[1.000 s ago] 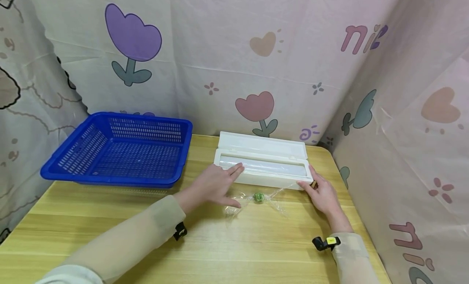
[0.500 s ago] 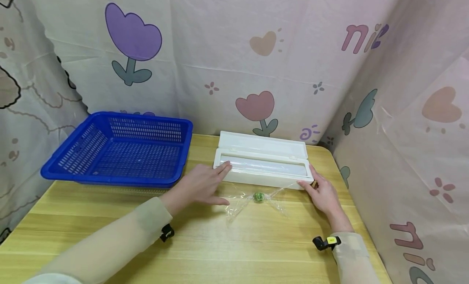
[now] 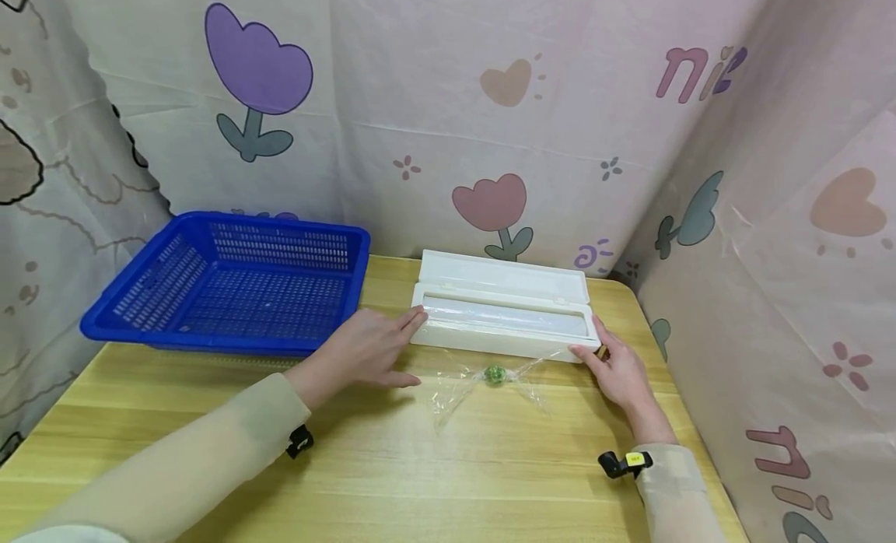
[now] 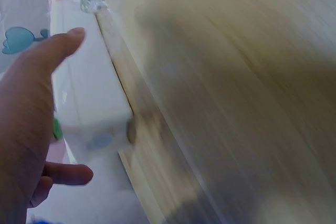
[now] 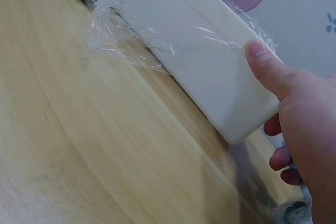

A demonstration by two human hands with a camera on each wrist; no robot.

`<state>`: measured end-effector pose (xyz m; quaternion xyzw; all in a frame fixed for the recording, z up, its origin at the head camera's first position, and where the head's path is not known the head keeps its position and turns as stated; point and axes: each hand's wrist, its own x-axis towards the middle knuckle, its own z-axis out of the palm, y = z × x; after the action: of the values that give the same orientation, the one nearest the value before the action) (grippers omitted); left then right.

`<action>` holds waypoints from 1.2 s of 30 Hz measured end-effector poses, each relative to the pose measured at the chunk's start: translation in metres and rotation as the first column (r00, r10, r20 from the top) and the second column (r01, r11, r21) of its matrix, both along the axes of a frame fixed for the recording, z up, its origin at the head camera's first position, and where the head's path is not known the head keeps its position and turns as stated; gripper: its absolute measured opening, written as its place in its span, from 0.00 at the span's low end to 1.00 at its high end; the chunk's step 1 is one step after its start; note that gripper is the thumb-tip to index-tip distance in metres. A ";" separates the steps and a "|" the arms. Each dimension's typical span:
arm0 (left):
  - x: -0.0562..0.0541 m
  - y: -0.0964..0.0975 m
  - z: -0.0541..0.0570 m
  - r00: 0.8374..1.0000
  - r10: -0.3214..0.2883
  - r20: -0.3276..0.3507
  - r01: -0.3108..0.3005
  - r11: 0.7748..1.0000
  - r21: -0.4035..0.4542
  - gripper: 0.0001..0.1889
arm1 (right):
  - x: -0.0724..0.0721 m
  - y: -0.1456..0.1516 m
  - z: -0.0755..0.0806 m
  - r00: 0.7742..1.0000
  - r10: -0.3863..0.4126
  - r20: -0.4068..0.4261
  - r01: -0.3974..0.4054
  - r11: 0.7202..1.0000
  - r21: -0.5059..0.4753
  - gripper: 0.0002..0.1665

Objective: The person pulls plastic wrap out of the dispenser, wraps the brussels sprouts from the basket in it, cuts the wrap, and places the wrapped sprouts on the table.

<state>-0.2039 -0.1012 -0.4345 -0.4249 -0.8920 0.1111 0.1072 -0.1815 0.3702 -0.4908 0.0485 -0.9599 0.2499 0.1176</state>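
A white cling film dispenser (image 3: 504, 339) lies at the back of the table with its lid (image 3: 504, 277) raised and a roll of cling film (image 3: 507, 316) inside. My right hand (image 3: 619, 372) grips its right end, thumb on the front face and fingers round the end, as the right wrist view shows. My left hand (image 3: 364, 347) has its fingers stretched out; the fingertips rest at the dispenser's front left corner, thumb apart. In front lies a small round green thing (image 3: 495, 374) wrapped in twisted clear film (image 3: 455, 395); its kind is unclear.
A blue plastic basket (image 3: 336, 345) stands at the left of the wooden table (image 3: 448, 465), close to my left hand. A patterned curtain (image 3: 406, 76) hangs behind and on both sides. In the right wrist view, a film-covered dark thing (image 5: 295, 211) shows below my fingers.
My left hand has slid left along the dispenser's front edge to its left corner, away from the wrapped green thing. The right hand stays at the right end.
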 end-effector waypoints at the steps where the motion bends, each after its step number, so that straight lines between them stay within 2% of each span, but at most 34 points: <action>1: 0.000 -0.001 -0.001 1.000 -0.001 -0.001 0.001 1.000 0.005 0.60 | 0.000 0.001 0.000 1.000 -0.001 -0.003 0.001 1.000 -0.001 0.48; 6: -0.001 -0.003 -0.004 1.000 -0.030 0.008 0.030 0.999 0.039 0.60 | -0.001 0.004 -0.003 1.000 0.000 -0.012 0.000 1.000 0.000 0.48; 10: 0.000 0.000 -0.005 1.000 -0.022 0.004 0.022 0.998 0.060 0.59 | -0.002 0.006 -0.004 1.000 0.001 -0.013 -0.001 1.000 -0.003 0.47; 16: 0.000 0.004 -0.005 0.998 0.033 0.060 -0.039 0.995 0.097 0.55 | 0.000 0.005 -0.003 1.000 0.000 -0.004 0.000 1.000 -0.013 0.47; 23: 0.001 0.007 0.001 0.984 0.118 0.136 -0.136 0.982 0.131 0.45 | 0.000 0.000 -0.002 1.000 -0.007 0.008 0.008 0.998 -0.059 0.48; 29: 0.001 0.008 0.003 0.981 0.145 0.127 -0.167 0.969 0.183 0.41 | 0.000 -0.004 0.003 1.000 -0.008 0.007 0.008 0.997 -0.075 0.50; 31: 0.003 0.009 0.004 0.981 0.149 0.125 -0.175 0.956 0.234 0.39 | 0.001 -0.006 0.005 1.000 -0.014 0.020 0.016 0.996 -0.084 0.51; 33: 0.005 0.009 0.002 0.982 0.145 0.118 -0.176 0.927 0.332 0.35 | 0.004 -0.007 0.008 0.999 -0.027 0.037 0.031 0.994 -0.103 0.54; 34: 0.006 0.009 0.001 0.982 0.143 0.121 -0.180 0.903 0.391 0.33 | 0.006 -0.008 0.009 0.998 -0.035 0.045 0.040 0.992 -0.121 0.55; 36: 0.009 0.011 -0.001 0.981 0.137 0.136 -0.188 0.835 0.517 0.28 | 0.009 -0.010 0.011 0.996 -0.056 0.064 0.066 0.984 -0.164 0.56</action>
<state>-0.1952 -0.0904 -0.4355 -0.3064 -0.9250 -0.1489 0.1682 -0.1722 0.3607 -0.4800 0.0017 -0.9399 0.3263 0.1004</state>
